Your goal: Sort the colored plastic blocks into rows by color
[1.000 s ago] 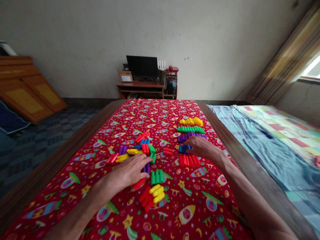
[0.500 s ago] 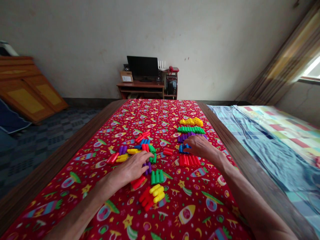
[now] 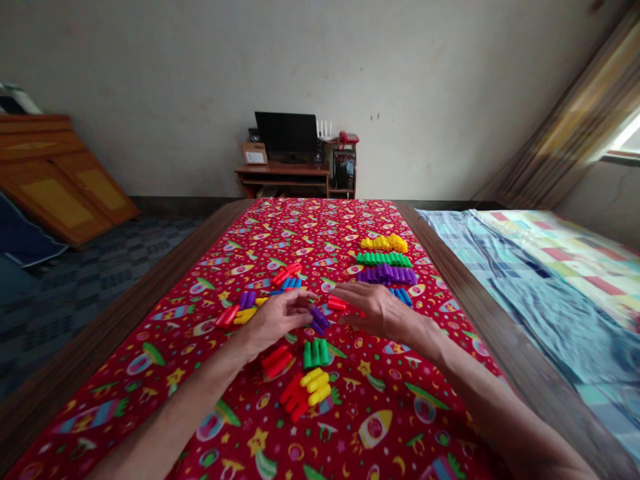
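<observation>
My left hand (image 3: 280,317), its fingers curled, grips a purple plastic block (image 3: 320,321) of joined tubes. Facing it, my right hand (image 3: 377,310) has its fingers stretched out and holds nothing. A red block (image 3: 337,303) lies just by the right fingertips. Around the left hand lie loose blocks: a green one (image 3: 315,353), a yellow one (image 3: 316,387), red ones (image 3: 277,362) and a purple one (image 3: 247,300). Past the right hand are rows of yellow (image 3: 384,243), green (image 3: 383,259) and purple (image 3: 387,274) blocks. The right hand partly hides the blue blocks (image 3: 401,297).
A red patterned cloth (image 3: 370,427) covers the wooden table (image 3: 450,267). At the far end stands a desk (image 3: 283,170) with a monitor (image 3: 286,132). To the right is a bed (image 3: 530,300), to the left a wooden cabinet (image 3: 60,180).
My right hand has left the blue row and come left toward the middle. My left hand has shifted slightly right, drawing the purple block out of the pile.
</observation>
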A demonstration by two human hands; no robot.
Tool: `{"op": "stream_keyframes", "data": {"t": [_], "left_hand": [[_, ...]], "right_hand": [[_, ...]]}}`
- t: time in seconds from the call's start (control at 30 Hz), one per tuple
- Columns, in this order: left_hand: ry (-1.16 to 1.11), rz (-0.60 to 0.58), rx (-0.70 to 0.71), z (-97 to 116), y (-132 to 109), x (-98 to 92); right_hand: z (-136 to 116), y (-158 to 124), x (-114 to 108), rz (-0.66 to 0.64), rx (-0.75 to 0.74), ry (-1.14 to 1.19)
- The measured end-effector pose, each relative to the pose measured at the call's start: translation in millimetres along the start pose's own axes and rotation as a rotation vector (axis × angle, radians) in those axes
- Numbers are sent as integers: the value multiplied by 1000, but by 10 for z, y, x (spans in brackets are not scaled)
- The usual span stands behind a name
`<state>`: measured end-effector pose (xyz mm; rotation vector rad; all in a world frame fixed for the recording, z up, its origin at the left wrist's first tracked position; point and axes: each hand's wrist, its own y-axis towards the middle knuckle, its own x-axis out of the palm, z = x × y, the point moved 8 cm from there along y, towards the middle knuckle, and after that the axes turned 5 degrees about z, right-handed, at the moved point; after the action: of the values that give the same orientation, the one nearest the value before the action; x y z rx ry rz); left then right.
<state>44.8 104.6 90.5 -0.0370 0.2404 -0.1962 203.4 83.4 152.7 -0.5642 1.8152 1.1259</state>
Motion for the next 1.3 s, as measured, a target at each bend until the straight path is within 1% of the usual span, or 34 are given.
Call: {"op": "stream_keyframes", "data": {"t": [0.07, 0.13, 0.23, 0.33, 0.4, 0.47, 0.53, 0.6, 0.67, 0.7, 0.77, 0.87, 0.97, 1.07, 1.3], "left_hand": [[-95, -56, -67, -6, -74, 79], [-163, -126, -116, 10, -145, 157], [-230, -192, -158, 27, -203, 233], [-251, -192, -164, 2, -200, 261], [-212, -167, -132, -29, -171, 241], [-105, -124, -50, -37, -120, 171], [76, -61, 84, 6, -58, 46], [285, 41, 221, 92, -3, -120], [431, 132, 302, 181, 33, -270], [468, 163, 316, 215, 46, -326], [497, 181, 318, 265, 59, -380], [507, 172, 314, 303, 48, -367], [518, 156, 319, 285, 36, -328], [529, 148, 330, 230, 50, -325], [556, 163, 365, 146, 110, -372]], "right_hand": [[-238, 35, 88, 14, -107, 82], [-378, 46, 170, -3, -167, 123], [-403, 46, 210, -35, -158, 182], [-328, 48, 143, -34, -115, 235], [-214, 52, 33, 5, -64, 274], [33, 36, -127, 76, 63, 286], [417, -52, -325, 160, 264, 236], [845, -225, -512, 201, 477, 119], [1197, -425, -654, 190, 623, -48], [1329, -513, -700, 173, 668, -132], [1504, -644, -719, 117, 726, -256], [1595, -711, -617, 20, 782, -301], [1574, -667, -495, -61, 804, -320], [1572, -644, -421, -134, 832, -389], [1606, -716, -372, -211, 861, -490]]}}
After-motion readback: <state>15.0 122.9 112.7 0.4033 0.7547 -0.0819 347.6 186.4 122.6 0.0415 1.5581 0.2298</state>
